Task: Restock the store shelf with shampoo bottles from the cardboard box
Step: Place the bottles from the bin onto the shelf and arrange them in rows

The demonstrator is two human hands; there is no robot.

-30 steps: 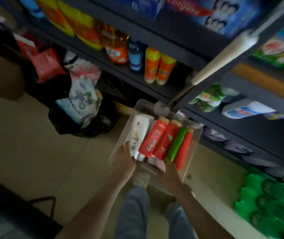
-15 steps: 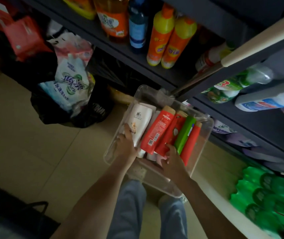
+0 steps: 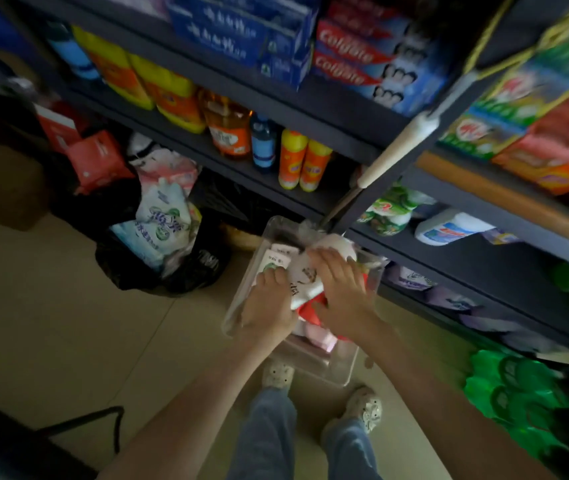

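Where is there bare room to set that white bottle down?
The dark shelf board in front of the lying white jug is bare, as are floor tiles left of the clear bin. Toothpaste boxes above are packed tight.

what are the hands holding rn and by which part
The white bottle, over the clear bin: the left hand grips its left edge, and the right hand wraps over its middle.

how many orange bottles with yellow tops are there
2 orange bottles, side by side on the shelf: one beside the blue bottle, the other right of it. More may hide behind.
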